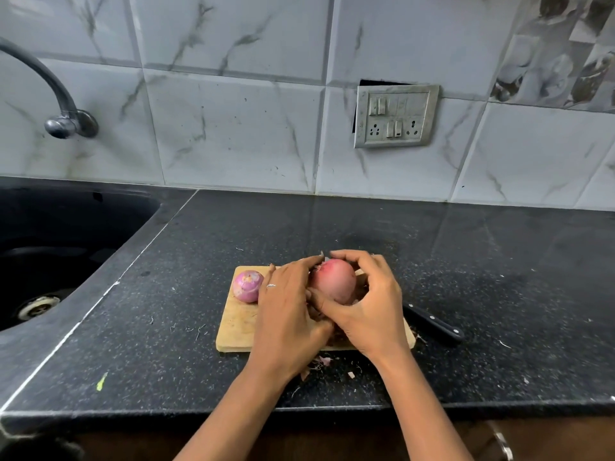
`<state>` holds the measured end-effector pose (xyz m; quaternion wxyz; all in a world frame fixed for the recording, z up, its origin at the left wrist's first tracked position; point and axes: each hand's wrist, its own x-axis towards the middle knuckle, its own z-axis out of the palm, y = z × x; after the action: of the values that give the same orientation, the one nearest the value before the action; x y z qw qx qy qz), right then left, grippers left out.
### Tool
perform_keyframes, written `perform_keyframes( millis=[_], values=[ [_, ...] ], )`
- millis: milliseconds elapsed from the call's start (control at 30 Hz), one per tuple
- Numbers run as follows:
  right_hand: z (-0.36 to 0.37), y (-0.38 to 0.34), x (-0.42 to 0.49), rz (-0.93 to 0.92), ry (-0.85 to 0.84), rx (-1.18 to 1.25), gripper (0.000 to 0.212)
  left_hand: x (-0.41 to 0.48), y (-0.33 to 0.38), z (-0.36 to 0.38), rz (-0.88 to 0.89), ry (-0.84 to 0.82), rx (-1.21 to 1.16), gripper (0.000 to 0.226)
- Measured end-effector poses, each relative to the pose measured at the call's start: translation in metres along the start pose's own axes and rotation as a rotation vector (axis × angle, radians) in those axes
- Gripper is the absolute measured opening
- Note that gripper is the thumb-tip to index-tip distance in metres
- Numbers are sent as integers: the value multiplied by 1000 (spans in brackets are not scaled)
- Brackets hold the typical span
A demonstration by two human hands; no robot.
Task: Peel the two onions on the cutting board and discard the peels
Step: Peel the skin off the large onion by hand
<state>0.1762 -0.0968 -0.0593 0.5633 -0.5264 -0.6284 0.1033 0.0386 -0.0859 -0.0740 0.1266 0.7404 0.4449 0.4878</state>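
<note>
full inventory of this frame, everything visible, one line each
held onion: 1, pinkish red, over the cutting board, between both hands
second onion: 1, purple-pink, on the board's far left corner
cutting board: 1, light wood, on the countertop
knife: 1, black handle, right of the board, blade hidden
peel scraps: several, pinkish, on the countertop by the board's near edge
countertop: 1, black speckled
sink: 1, dark, far left
tap: 1, metal, on the wall above the sink
switch plate: 1, grey, on the wall
wall tiles: many, white marbled, behind the countertop
ring: 1, silver, on the left hand
left hand: 1, holds the held onion's left side
right hand: 1, curled round its right side
</note>
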Motion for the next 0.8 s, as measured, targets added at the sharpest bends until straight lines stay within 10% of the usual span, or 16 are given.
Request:
perform_keyframes(
  millis=[300,800],
  values=[
    [-8,6,-6,129,8,287,21,-3,0,-6,-62,21,-200,80],
    [-2,6,-10,-22,-63,305,21,-9,-4,-8,-108,7,-391,77]
  ],
)
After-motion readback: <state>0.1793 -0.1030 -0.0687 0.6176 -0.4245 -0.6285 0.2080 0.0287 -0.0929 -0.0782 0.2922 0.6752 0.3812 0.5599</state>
